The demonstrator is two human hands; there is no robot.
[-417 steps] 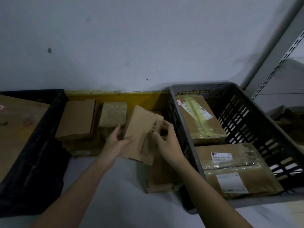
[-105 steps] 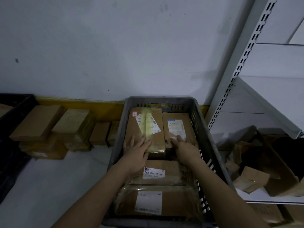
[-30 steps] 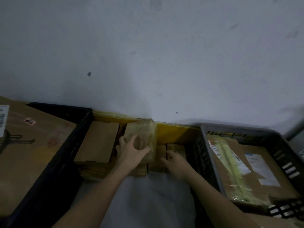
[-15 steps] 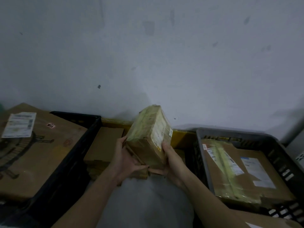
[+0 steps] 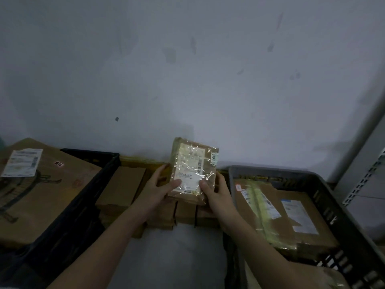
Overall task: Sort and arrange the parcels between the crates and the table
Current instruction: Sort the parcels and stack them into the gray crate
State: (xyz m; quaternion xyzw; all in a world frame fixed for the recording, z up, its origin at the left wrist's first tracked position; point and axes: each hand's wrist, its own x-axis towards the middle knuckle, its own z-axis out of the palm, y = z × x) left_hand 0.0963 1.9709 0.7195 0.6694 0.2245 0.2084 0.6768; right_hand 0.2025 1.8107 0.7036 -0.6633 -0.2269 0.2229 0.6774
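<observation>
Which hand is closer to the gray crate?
Right. The right hand grips the parcel's right edge, just beside the gray crate's left wall. The left hand grips the parcel's left edge, farther from the crate, with the parcel between.

No text readable anywhere. White labels with print too small and blurred on the wrapped parcel (image 5: 192,171) in the middle, on the big carton (image 5: 43,190) at left, and on the parcels in the grey crate (image 5: 341,197) at right.
</observation>
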